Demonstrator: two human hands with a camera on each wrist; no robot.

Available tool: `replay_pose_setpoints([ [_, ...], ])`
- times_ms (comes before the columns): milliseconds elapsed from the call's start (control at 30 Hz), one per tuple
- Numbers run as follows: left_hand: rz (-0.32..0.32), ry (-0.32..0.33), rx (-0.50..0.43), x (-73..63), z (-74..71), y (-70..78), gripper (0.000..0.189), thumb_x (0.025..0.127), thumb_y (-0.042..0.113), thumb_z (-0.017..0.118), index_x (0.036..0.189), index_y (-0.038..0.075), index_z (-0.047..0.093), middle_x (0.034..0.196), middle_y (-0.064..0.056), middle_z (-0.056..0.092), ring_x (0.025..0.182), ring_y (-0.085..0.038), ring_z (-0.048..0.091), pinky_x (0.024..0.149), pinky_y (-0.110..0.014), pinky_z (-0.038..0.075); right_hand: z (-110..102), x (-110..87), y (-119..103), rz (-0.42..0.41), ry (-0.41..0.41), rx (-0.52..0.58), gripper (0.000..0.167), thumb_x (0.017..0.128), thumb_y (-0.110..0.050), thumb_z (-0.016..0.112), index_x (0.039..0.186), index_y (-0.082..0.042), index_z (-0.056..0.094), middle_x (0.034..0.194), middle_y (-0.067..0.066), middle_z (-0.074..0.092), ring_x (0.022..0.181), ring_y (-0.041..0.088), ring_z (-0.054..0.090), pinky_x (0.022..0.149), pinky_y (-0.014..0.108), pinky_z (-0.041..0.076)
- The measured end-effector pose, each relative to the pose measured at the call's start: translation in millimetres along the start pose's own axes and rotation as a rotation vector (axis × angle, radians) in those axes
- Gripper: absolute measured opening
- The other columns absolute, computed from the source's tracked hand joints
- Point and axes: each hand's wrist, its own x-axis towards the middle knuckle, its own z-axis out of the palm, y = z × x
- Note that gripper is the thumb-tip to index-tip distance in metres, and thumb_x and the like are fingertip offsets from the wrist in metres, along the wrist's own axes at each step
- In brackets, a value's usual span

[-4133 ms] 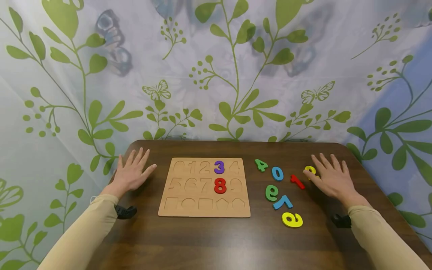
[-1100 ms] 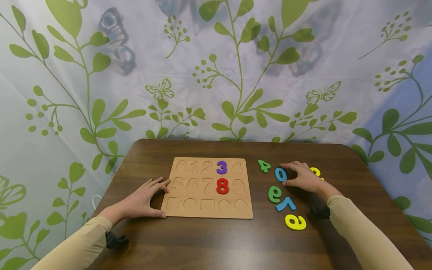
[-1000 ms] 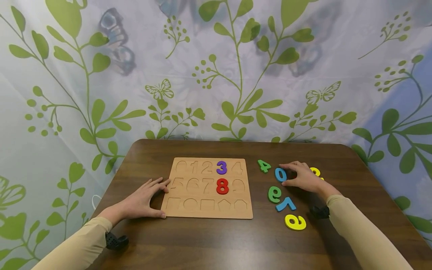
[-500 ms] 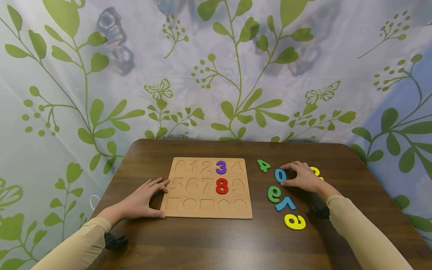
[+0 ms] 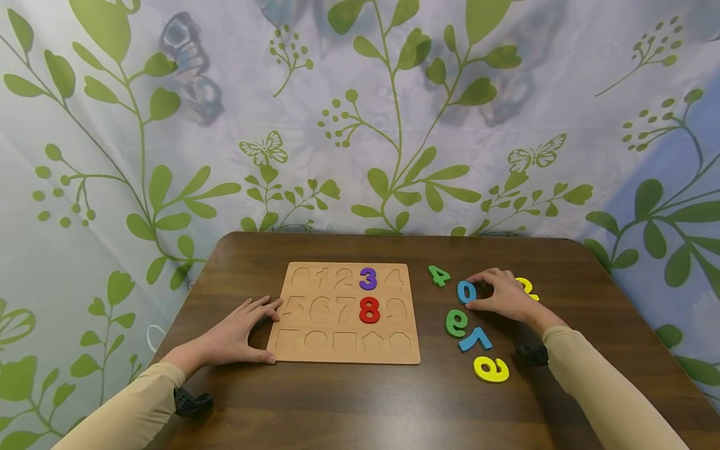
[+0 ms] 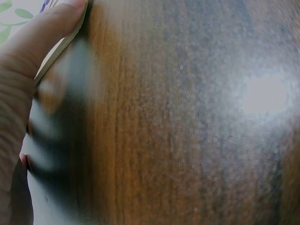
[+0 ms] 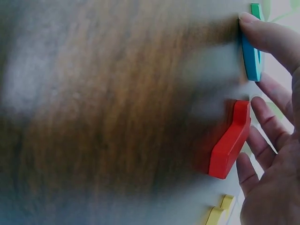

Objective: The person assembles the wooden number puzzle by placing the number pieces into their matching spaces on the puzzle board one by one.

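Right of centre in my head view, the right hand [image 5: 502, 296] pinches the blue 0 [image 5: 460, 293], while at lower left the left hand's [image 5: 233, 334] spread fingers touch the board's [image 5: 349, 357] left edge

One table [image 5: 349, 406], one board [image 5: 345, 357], thirteen bare recesses [image 5: 344, 341], two inset number pieces [image 5: 369, 310], seven loose number pieces [image 5: 478, 370]

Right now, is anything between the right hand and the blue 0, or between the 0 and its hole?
The right hand pinches the blue 0, nothing between. Straight toward the 0 hole, the purple 3 sits in the board on that line; the green 4 lies close beside it.
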Motion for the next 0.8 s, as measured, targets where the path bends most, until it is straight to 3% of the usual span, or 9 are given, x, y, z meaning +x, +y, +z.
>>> replay_pose_setpoints([
  [533, -0.004, -0.001, -0.003, -0.3, -0.2, -1.3, 0.07, 0.074, 0.068, 0.081, 0.121, 0.024, 0.056, 0.163, -0.009, 0.036, 0.151, -0.042, 0.025, 0.119, -0.066, 0.013, 4.3, 3.9, 2.7, -0.027, 0.035, -0.082, 0.066, 0.082, -0.053, 0.083, 0.128, -0.009, 0.068, 0.123, 0.014, 0.056, 0.117, 0.039, 0.042, 0.092, 0.062, 0.04],
  [800, 0.003, 0.006, -0.001, -1.1, 1.6, -2.4, 0.069, 0.074, 0.067, 0.082, 0.121, 0.025, 0.056, 0.163, -0.008, 0.037, 0.151, -0.042, 0.026, 0.119, -0.066, 0.014, 3.2, 9.8, -14.5, -0.031, 0.056, -0.069, 0.065, 0.081, -0.054, 0.083, 0.125, -0.01, 0.068, 0.124, 0.013, 0.057, 0.118, 0.037, 0.042, 0.098, 0.064, 0.036],
])
